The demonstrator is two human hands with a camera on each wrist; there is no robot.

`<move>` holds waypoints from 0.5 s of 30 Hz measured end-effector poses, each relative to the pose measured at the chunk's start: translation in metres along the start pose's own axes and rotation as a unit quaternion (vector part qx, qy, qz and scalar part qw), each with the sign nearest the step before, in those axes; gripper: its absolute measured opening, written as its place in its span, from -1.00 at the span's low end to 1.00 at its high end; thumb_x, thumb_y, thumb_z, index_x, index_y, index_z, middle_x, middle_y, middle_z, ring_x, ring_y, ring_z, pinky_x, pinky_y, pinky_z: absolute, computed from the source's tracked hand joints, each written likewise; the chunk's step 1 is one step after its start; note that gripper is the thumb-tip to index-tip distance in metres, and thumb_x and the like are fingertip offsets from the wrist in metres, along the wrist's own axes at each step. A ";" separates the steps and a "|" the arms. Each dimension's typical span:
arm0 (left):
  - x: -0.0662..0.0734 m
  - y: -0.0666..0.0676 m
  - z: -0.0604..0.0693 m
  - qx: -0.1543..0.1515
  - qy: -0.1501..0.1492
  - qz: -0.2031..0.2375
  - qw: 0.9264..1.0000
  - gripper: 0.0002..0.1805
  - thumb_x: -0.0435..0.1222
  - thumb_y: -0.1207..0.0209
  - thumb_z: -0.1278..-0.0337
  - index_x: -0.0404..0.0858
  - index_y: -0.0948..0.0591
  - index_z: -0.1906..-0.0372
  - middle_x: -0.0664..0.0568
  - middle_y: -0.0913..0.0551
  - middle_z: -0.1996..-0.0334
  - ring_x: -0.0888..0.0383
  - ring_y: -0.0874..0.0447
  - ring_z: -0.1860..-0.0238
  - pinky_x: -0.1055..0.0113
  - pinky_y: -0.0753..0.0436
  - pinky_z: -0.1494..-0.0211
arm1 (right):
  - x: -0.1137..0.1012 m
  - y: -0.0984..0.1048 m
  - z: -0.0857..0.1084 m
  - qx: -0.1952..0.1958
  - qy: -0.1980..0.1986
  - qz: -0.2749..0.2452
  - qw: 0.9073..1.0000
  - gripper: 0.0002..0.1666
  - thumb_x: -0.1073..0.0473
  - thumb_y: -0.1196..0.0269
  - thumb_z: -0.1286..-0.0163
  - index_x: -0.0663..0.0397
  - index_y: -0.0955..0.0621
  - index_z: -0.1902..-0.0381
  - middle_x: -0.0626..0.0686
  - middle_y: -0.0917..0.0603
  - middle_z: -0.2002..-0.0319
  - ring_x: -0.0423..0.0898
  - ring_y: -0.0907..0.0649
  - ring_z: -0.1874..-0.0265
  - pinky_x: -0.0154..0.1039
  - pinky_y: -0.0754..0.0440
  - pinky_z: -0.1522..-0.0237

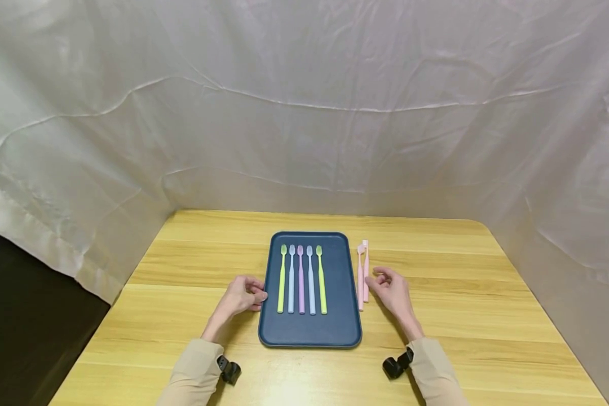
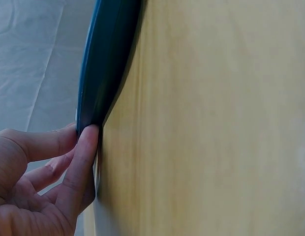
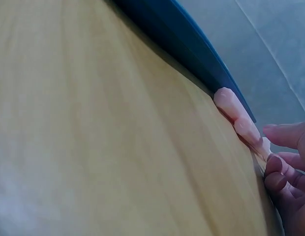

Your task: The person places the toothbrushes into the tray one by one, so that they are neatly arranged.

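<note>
A dark blue tray [image 1: 342, 282] lies on the table with a row of toothbrushes on it: two yellow-green, two pale blue and a purple toothbrush [image 1: 300, 282] in the middle. My left hand [image 1: 242, 294] pinches the tray's left rim between thumb and fingers, as the left wrist view shows up close. Just right of the tray lie two pink toothbrushes [image 1: 360, 282] side by side, heads away from me. Beside them is my right hand [image 1: 392, 292], fingers loosely bent and thumb apart from them. Its fingertips are close to the pink toothbrushes; contact cannot be made out.
The light wooden table [image 1: 467, 293] extends to both sides of the tray. Pale curtain cloth [image 1: 325, 141] hangs behind the table and along its sides. A dark area [image 1: 25, 316] lies past the left table edge.
</note>
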State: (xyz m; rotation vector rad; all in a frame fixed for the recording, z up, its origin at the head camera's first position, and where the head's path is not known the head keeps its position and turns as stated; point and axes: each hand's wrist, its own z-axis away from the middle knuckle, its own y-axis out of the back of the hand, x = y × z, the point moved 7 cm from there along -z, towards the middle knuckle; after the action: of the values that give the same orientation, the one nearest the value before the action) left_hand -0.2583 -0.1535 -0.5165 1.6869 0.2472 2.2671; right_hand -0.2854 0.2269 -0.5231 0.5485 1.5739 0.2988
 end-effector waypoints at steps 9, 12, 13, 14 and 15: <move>0.001 -0.001 0.000 -0.002 -0.002 0.000 1.000 -0.73 -0.59 -0.26 -0.15 -0.57 -0.59 0.03 -0.19 -0.62 0.32 0.14 -0.66 0.47 0.26 -0.88 0.32 | -0.001 -0.002 -0.003 -0.005 0.003 0.017 1.000 -0.56 0.21 -0.45 -0.24 0.36 -0.66 -0.01 0.12 -0.67 0.41 -0.38 -0.53 0.55 -0.59 -0.51 0.52; 0.000 -0.001 0.000 0.000 -0.002 -0.001 1.000 -0.73 -0.59 -0.25 -0.15 -0.57 -0.58 0.03 -0.19 -0.62 0.33 0.14 -0.66 0.46 0.26 -0.88 0.32 | -0.001 -0.001 -0.002 -0.005 0.003 0.015 1.000 -0.59 0.23 -0.44 -0.24 0.37 -0.66 0.01 0.12 -0.67 0.43 -0.37 -0.53 0.58 -0.57 -0.49 0.55; 0.000 -0.001 0.000 0.000 -0.002 -0.001 1.000 -0.73 -0.59 -0.25 -0.15 -0.57 -0.58 0.02 -0.19 -0.62 0.33 0.14 -0.66 0.46 0.26 -0.88 0.32 | -0.001 -0.001 -0.002 -0.007 0.002 0.011 1.000 -0.59 0.23 -0.43 -0.25 0.38 -0.66 0.00 0.14 -0.68 0.43 -0.37 -0.53 0.58 -0.56 -0.49 0.56; 0.000 -0.001 -0.001 0.001 -0.001 -0.001 1.000 -0.73 -0.59 -0.25 -0.15 -0.57 -0.58 0.02 -0.19 -0.62 0.32 0.14 -0.66 0.46 0.26 -0.88 0.32 | 0.000 -0.001 -0.001 -0.012 -0.002 0.005 1.000 -0.59 0.24 -0.41 -0.27 0.38 -0.65 -0.01 0.15 -0.68 0.42 -0.36 -0.54 0.59 -0.55 -0.49 0.57; 0.000 -0.001 -0.001 0.001 -0.001 -0.002 1.000 -0.73 -0.59 -0.25 -0.16 -0.57 -0.58 0.02 -0.19 -0.62 0.32 0.14 -0.66 0.45 0.26 -0.88 0.32 | 0.000 0.000 0.000 -0.017 -0.005 0.000 1.000 -0.59 0.25 -0.40 -0.28 0.39 -0.64 -0.03 0.16 -0.68 0.42 -0.36 -0.54 0.60 -0.54 -0.50 0.59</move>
State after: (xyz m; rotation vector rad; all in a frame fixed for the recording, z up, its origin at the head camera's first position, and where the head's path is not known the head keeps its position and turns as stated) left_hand -0.2589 -0.1528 -0.5169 1.6893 0.2517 2.2633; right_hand -0.2855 0.2269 -0.5234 0.5239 1.5562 0.3212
